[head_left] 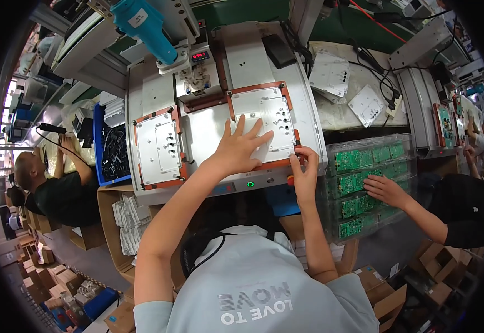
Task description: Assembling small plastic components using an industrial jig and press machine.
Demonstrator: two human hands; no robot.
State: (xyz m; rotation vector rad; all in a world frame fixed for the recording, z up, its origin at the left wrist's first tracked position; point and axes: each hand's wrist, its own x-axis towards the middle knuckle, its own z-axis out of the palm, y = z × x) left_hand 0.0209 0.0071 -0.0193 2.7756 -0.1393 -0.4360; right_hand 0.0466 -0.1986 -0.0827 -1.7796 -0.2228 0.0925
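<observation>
The left hand (239,149) lies flat with its fingers spread, palm down on the pale metal plate (267,119) that sits inside the right-hand orange-framed fixture (258,87); the plate runs away from the palm toward the far side of the machine, its long axis roughly in line with the forearm, so most of it lies just beyond the fingertips. The right hand (304,173) is at the fixture's near right corner, just right of the left hand, fingers curled and pinching at the frame's edge; what, if anything, sits between the fingertips I cannot tell. Both hands touch the same fixture, the left covering the plate, the right only at the rim. Well to the left of the left hand sits a second orange-framed fixture (158,145) with its own plate, untouched. Just below the hands, on the machine's front, are a green button (250,183) and a red button (289,180). To the right of the right hand stands a clear tray of green circuit boards (364,183), where another person's hand (385,190) rests. Beyond the fingertips rises a blue cylinder (144,25) on the press head.
</observation>
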